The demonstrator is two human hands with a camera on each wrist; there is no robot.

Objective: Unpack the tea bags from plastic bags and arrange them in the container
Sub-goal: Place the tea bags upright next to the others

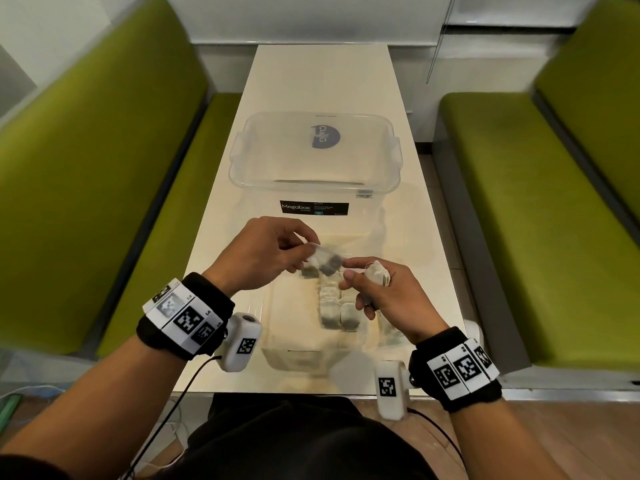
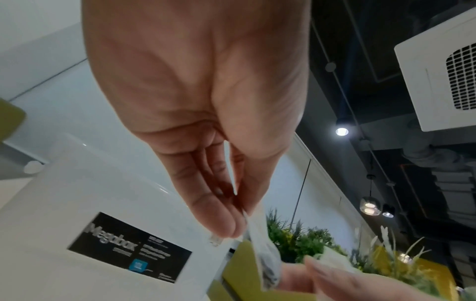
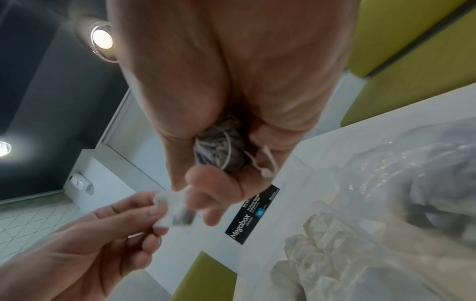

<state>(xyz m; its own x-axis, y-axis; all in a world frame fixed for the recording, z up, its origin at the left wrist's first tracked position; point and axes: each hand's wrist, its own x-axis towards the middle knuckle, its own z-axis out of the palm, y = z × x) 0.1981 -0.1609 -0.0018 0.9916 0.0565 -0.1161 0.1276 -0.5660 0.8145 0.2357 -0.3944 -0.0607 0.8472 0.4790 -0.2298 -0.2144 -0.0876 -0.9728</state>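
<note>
Your left hand (image 1: 266, 251) and right hand (image 1: 377, 292) pinch a small clear plastic packet (image 1: 323, 259) over the long cream surface (image 1: 322, 81), green cushioned benches (image 1: 104, 174) either side; your right grip also curls round a tea bag (image 3: 221, 146).

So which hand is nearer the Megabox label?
Left. The left hand hovers just below the Megabox label; the right hand sits lower and further right, over the container.

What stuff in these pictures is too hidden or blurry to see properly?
- Tea bags in the right hand: count hidden by curled fingers, right wrist view.
- Packet pinched by the left hand: contents blurred in all views.
- Small print on the Megabox label: too small in every view.
</note>
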